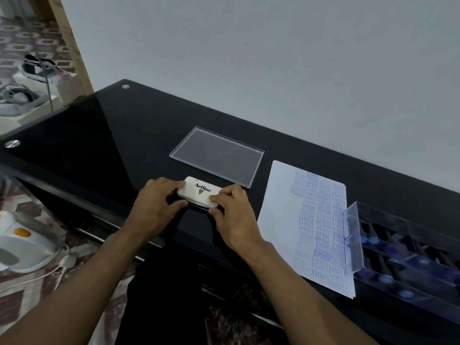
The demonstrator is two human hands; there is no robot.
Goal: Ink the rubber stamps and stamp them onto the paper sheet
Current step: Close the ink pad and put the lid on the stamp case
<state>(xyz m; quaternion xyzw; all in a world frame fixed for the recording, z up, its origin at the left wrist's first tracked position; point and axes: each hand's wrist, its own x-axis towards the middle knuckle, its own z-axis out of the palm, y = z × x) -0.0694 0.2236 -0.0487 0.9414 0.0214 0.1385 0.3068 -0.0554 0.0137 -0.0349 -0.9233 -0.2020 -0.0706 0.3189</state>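
A black glass surface (104,135) runs from the left edge to the lower right, against a pale wall (273,58). On its right side lies a paper sheet (281,212), already covered down its middle in blue stamped words — SAMPLE, AIR MAIL, FRAGILE, AMENDED. Just right of the sheet, overlapping its edge, sits a clear plastic box (408,247) with dividers, holding dark stamps (388,278) with blue-tipped tops; they are too blurred to count. Behind the hands, a clear plastic lid (217,155) lies flat, apart from the sheet.

Near the front edge, left of the sheet, is a white ink pad (200,191) marked "Artline", its lid on, with a dark blue base showing beneath. The left hand (154,207) holds its left end, fingers curled over the top and thumb pressed along the front. The right hand (232,215) holds the right end in a narrow grip — fingertips pinching the near right corner.

On the patterned floor at left stand white appliances (22,245) and a cord (49,270).
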